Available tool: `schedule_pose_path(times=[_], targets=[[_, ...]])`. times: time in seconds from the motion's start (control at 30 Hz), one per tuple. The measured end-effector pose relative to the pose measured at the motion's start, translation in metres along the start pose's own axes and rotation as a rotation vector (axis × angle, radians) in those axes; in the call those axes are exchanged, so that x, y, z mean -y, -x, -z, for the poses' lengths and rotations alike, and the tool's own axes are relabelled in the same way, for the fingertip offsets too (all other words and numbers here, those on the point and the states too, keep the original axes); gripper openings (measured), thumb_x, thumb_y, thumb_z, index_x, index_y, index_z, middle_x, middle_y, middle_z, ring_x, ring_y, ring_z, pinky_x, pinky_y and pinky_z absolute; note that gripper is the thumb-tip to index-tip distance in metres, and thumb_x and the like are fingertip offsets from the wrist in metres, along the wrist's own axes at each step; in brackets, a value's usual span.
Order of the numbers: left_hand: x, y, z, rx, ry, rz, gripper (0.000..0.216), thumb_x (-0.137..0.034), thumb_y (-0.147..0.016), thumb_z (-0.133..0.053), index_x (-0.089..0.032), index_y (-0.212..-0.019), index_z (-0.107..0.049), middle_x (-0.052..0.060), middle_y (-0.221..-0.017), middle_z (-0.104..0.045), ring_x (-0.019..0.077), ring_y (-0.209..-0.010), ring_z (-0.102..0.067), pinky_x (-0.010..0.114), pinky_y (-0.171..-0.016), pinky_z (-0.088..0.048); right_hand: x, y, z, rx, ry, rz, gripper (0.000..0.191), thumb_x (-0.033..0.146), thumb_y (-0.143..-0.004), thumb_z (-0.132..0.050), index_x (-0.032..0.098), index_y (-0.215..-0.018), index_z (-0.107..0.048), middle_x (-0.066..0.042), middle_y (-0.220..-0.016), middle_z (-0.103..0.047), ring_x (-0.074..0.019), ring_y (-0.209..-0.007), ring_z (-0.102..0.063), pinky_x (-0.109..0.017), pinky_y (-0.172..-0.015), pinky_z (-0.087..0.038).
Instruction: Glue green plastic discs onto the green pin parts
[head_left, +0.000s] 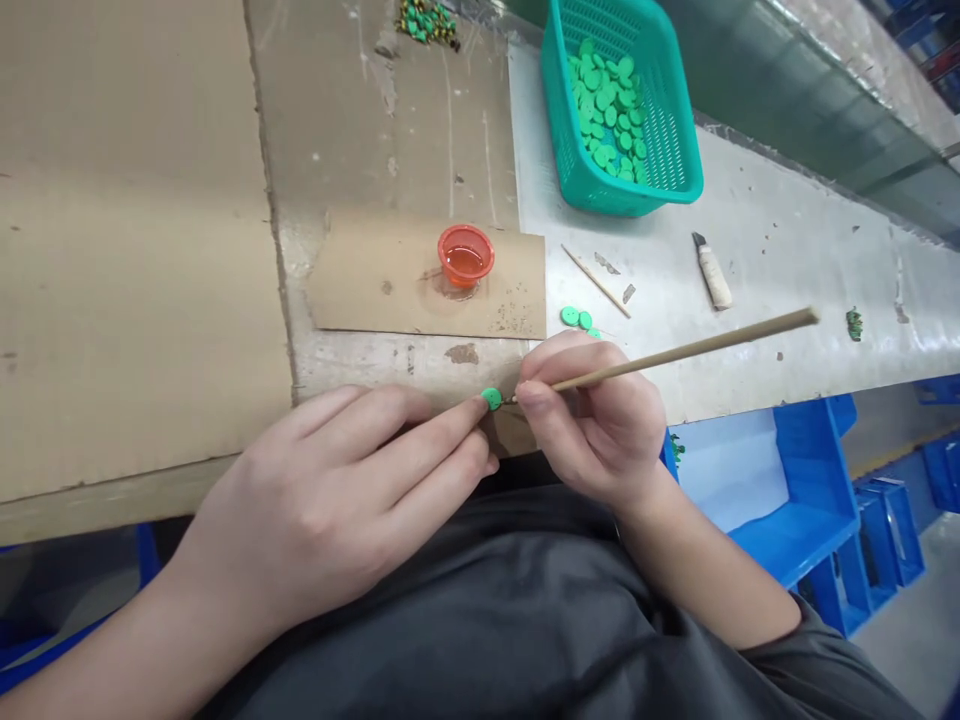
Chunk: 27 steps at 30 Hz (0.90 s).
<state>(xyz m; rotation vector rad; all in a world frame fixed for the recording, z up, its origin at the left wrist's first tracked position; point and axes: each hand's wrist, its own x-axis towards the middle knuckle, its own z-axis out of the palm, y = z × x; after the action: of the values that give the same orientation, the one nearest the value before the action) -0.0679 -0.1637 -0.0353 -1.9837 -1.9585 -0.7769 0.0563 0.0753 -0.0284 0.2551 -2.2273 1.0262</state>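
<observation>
My left hand (360, 480) pinches a small round green button-like disc (491, 398) at its fingertips, near the table's front edge. My right hand (592, 415) is closed around a thin wooden stick (697, 348), whose long end points up to the right. The stick's tip is at the disc's right side; whether it touches is too small to tell. Beyond my right hand lie several loose green discs (570, 316), partly hidden by the fingers. A small red cup (466, 256) of clear liquid stands on a cardboard piece (375, 290).
A teal basket (626, 195) of green discs stands at the back. Another wooden stick (596, 280) and a white-handled blade (712, 275) lie to the right. A pile of small green and gold pieces (427, 22) sits far back. Below the right edge is a blue bin (817, 490).
</observation>
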Motion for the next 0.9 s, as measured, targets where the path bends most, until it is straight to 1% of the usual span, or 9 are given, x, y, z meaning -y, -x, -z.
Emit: schedule_pose_path(times=[0.13,0.27,0.37,0.5,0.63,0.8,0.9], targets=[[0.0005,0.0041,0.0002,-0.003,-0.008,-0.004,0.012,-0.016,-0.123,-0.071,-0.016,-0.132,-0.079,0.006,-0.152,-0.081,0.0327,-0.118,-0.081,0.052,-0.091,-0.065,0.0012,0.0018,-0.0002,0.016,0.010,-0.031,0.011,0.018,-0.120,-0.073,0.028,-0.120,-0.068,-0.001,-0.099,-0.076,-0.0181,-0.086,-0.075,-0.035,-0.077,-0.067],[-0.0002,0.0074,0.0005,0.004,-0.028,-0.002,0.012,-0.017,-0.123,-0.070,-0.019,-0.130,-0.080,0.005,-0.152,-0.081,0.0315,-0.121,-0.081,0.050,-0.092,-0.068,0.0012,0.0022,-0.0011,0.019,0.032,-0.018,0.011,0.018,-0.120,-0.073,0.027,-0.120,-0.067,-0.001,-0.099,-0.076,-0.0183,-0.087,-0.075,-0.036,-0.078,-0.068],[-0.0020,0.0064,0.0005,0.012,-0.019,0.026,0.012,-0.020,-0.124,-0.070,-0.020,-0.129,-0.081,0.004,-0.152,-0.081,0.0309,-0.122,-0.080,0.049,-0.092,-0.069,0.0016,0.0016,-0.0014,0.033,0.039,-0.023,0.011,0.017,-0.121,-0.073,0.026,-0.119,-0.066,-0.001,-0.098,-0.076,-0.0178,-0.088,-0.075,-0.035,-0.081,-0.068],[-0.0024,0.0047,-0.0009,0.020,-0.013,0.031,0.010,-0.018,-0.124,-0.071,-0.018,-0.129,-0.079,0.004,-0.151,-0.082,0.0329,-0.122,-0.081,0.053,-0.093,-0.066,0.0022,0.0012,-0.0015,0.038,0.048,-0.036,0.011,0.018,-0.121,-0.072,0.028,-0.119,-0.066,-0.001,-0.099,-0.076,-0.0185,-0.088,-0.076,-0.036,-0.080,-0.068],[-0.0014,0.0041,-0.0001,0.008,-0.015,0.016,0.012,-0.015,-0.125,-0.067,-0.016,-0.129,-0.078,0.005,-0.150,-0.082,0.0329,-0.119,-0.080,0.053,-0.092,-0.065,0.0023,0.0020,-0.0010,0.044,0.061,-0.043,0.012,0.018,-0.121,-0.071,0.028,-0.119,-0.065,-0.001,-0.099,-0.076,-0.0192,-0.088,-0.076,-0.036,-0.079,-0.067],[-0.0008,0.0011,0.0023,-0.011,0.009,0.001,0.012,-0.019,-0.126,-0.067,-0.018,-0.124,-0.079,0.004,-0.140,-0.084,0.0314,-0.115,-0.079,0.051,-0.091,-0.064,0.0023,0.0019,-0.0006,0.037,0.070,-0.056,0.012,0.020,-0.122,-0.070,0.029,-0.117,-0.064,-0.001,-0.098,-0.075,-0.0193,-0.086,-0.075,-0.037,-0.077,-0.066],[0.0002,0.0001,-0.0003,-0.013,0.040,-0.003,0.011,-0.021,-0.127,-0.068,-0.018,-0.125,-0.078,0.003,-0.139,-0.084,0.0319,-0.117,-0.079,0.051,-0.090,-0.062,0.0024,0.0006,-0.0006,0.045,0.079,-0.069,0.012,0.020,-0.123,-0.070,0.029,-0.118,-0.064,-0.001,-0.098,-0.075,-0.0189,-0.086,-0.074,-0.037,-0.077,-0.066]])
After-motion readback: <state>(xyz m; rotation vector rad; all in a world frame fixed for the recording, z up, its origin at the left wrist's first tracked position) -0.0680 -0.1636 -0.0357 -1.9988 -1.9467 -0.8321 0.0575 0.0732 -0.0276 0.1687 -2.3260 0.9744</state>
